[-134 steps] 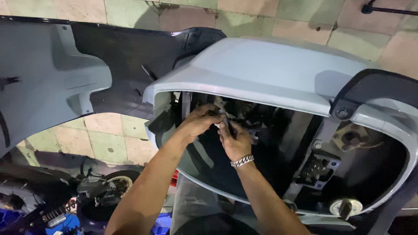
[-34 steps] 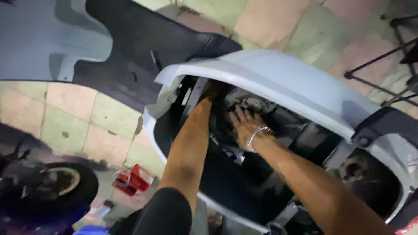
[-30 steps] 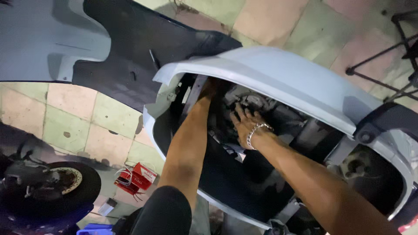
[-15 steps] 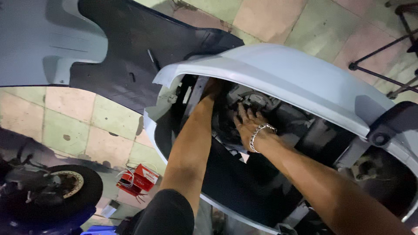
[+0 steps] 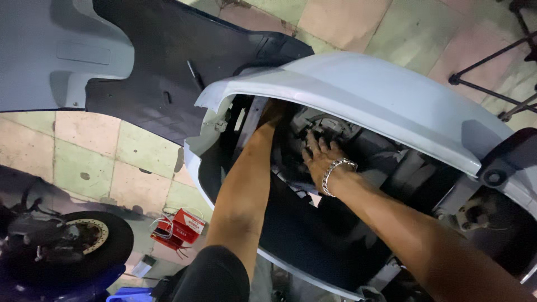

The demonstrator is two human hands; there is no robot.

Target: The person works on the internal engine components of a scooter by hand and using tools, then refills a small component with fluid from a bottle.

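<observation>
Left hand (image 5: 275,112) reaches under the pale scooter body panel (image 5: 380,100), grip hidden; right hand (image 5: 320,159), fingers spread flat, presses the dark engine parts (image 5: 327,126) just beyond its fingertips

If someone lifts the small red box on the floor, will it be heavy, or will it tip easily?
The small red box looks like thin cardboard, so it is probably light and easy to crush. Thin wires lie beside it and may drag along. It sits tilted on the tiled floor, so a push would likely slide or topple it.
</observation>
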